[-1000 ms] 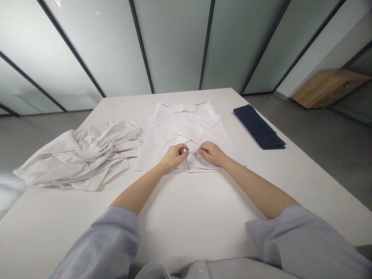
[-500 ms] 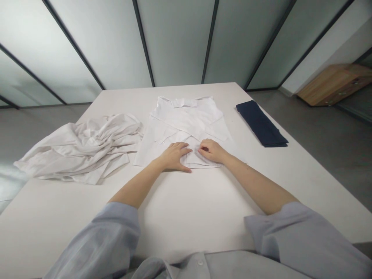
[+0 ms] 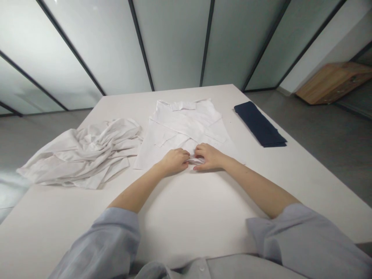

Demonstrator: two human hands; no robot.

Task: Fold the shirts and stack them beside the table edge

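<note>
A white shirt [image 3: 188, 122] lies flat on the table, its collar at the far end and its sleeves crossed over the body. At the near hem, my left hand [image 3: 175, 161] is closed, pinching the edge of the cloth. Close beside it, my right hand [image 3: 209, 157] has its thumb below and its fingers above the same hem, curled with a bit of raised cloth between them. The fingertips of both hands nearly meet at the middle of the hem.
A crumpled heap of white cloth [image 3: 87, 151] lies to the left of the shirt. On the right is a folded navy cloth [image 3: 258, 123]. The white table [image 3: 186, 217] ends at frosted glass panels [image 3: 177, 42]; a wooden cabinet [image 3: 331, 83] stands on the floor beyond.
My left hand has gone from spread fingers to a pinch on the hem. My right hand has shifted slightly nearer and opened its thumb around the raised edge.
</note>
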